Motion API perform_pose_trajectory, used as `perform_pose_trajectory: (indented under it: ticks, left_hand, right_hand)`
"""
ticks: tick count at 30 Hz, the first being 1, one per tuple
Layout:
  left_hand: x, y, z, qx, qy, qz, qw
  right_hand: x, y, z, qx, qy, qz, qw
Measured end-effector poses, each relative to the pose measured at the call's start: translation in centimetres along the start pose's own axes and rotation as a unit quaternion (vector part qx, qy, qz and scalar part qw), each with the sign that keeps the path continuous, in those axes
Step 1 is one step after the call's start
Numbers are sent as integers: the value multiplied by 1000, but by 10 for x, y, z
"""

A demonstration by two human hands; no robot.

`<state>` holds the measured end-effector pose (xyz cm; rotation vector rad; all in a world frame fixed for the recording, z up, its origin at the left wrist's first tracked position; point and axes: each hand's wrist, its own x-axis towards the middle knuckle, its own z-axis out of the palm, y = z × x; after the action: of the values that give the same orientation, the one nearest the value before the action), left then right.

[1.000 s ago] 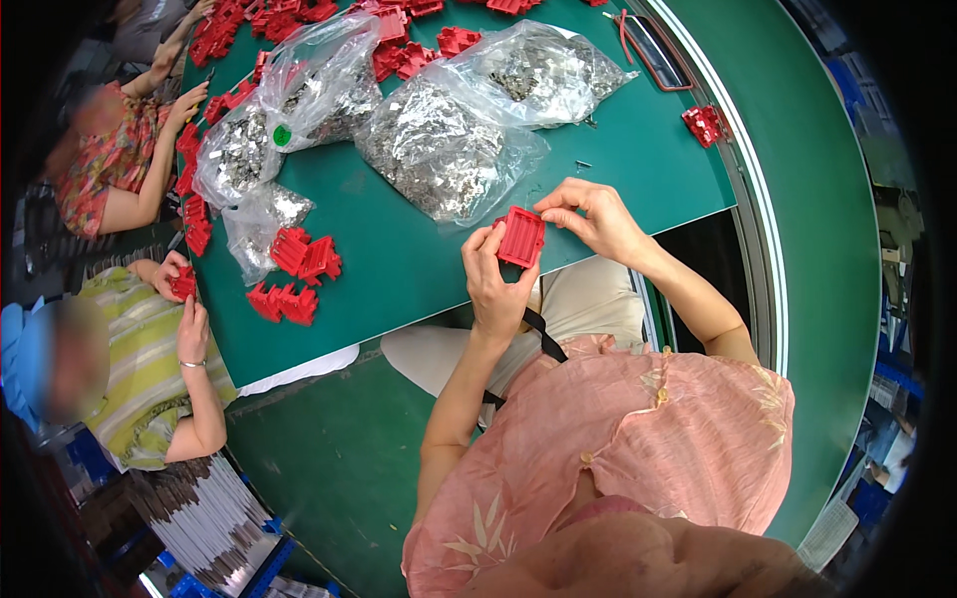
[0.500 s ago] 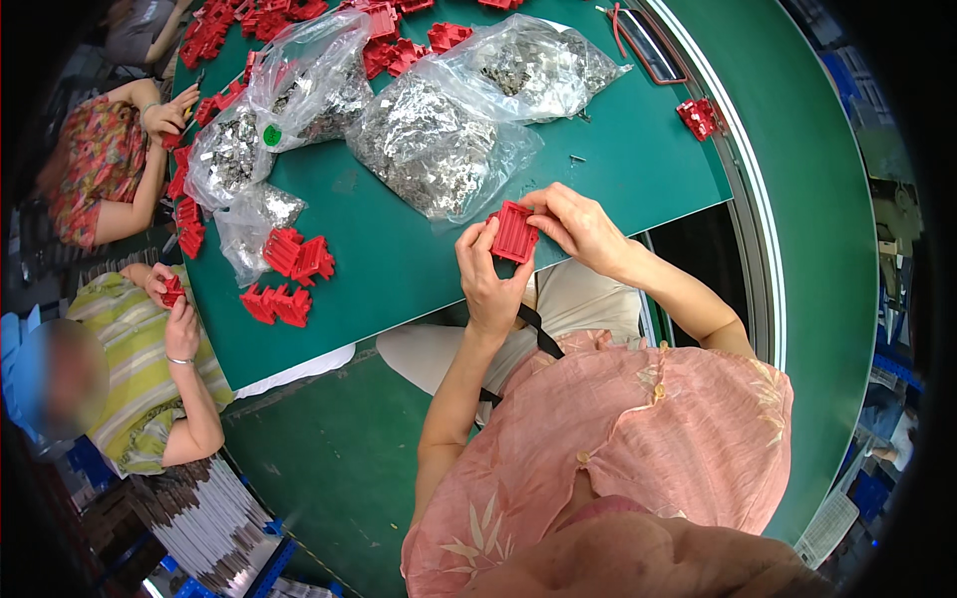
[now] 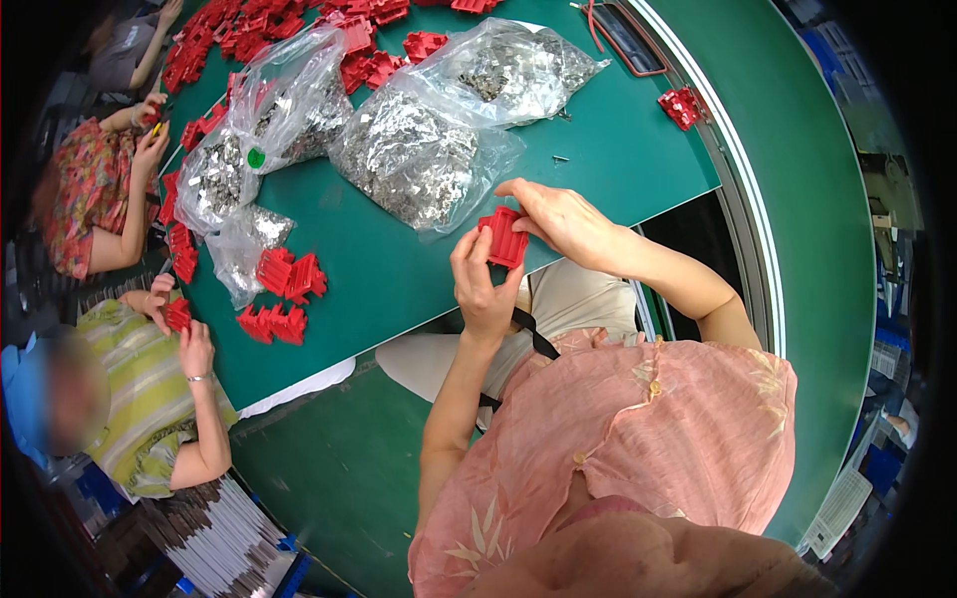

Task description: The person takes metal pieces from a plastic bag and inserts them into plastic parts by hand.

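Note:
A red ribbed plastic housing [image 3: 505, 239] is held over the near edge of the green table, its grooved face turned up. My left hand [image 3: 484, 289] grips it from the left and below, thumb and fingers closed on its sides. My right hand [image 3: 570, 227] is bent over its upper right corner, with the fingertips and thumb against that edge. Whether a small piece sits under those fingertips is hidden. Just beyond my hands lies a clear plastic bag [image 3: 419, 164] full of small shiny metal pieces.
More bags of metal pieces [image 3: 523, 70] lie behind, with red housings [image 3: 289, 274] to the left and piled at the back. A phone [image 3: 630, 38] and one red housing [image 3: 681, 108] lie by the right rail. Co-workers' hands [image 3: 196, 349] handle red parts at left.
My right fingers have shifted up over the top corner of the housing, and the hand is more arched. My left hand keeps its grip. The whole view has shifted slightly.

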<state>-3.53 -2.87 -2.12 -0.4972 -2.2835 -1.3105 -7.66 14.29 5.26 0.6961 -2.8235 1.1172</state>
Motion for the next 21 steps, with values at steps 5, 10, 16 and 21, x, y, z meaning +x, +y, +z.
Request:
perform_pose_trajectory:
  ticks: [5,10,16,21]
  left_hand:
    - [2,-1,0,-37,8,-37,999]
    - [0,-2,0,-43,6,-47,998]
    - [-1,-2,4,-22,19,-19,999]
    - [-4,-4,7,-13,31,2,999]
  right_hand:
    - [3,39,7,267,-60,117,955]
    - [-8,39,21,310,7,149,939]
    - [-19,25,16,179,63,120,975]
    - [-23,18,15,140,81,116,980]
